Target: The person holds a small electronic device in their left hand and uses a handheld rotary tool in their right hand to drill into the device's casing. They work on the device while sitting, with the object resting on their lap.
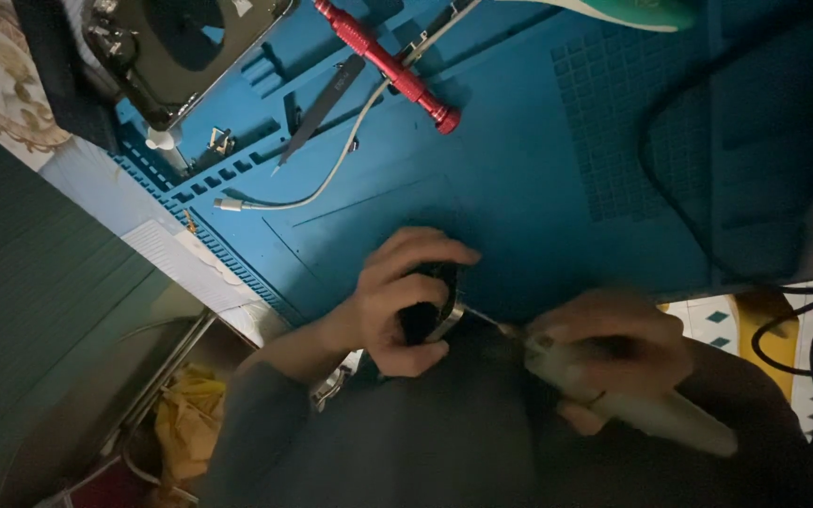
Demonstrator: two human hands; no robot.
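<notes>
My left hand (397, 299) grips a small dark device with a silvery rim (430, 310) at the near edge of the blue work mat (519, 160). My right hand (613, 348) holds a pale, thick-handled tool (651, 409) whose thin tip points left and touches the device's rim. Both hands sit just above my dark sleeves, close to my body.
On the mat lie a red screwdriver (390, 64), black tweezers (317, 113), a white cable (331, 174) and an opened phone body (176, 47) at the back left. Black cables (698, 235) loop at the right. A yellow cloth (185, 423) lies on the floor at the left.
</notes>
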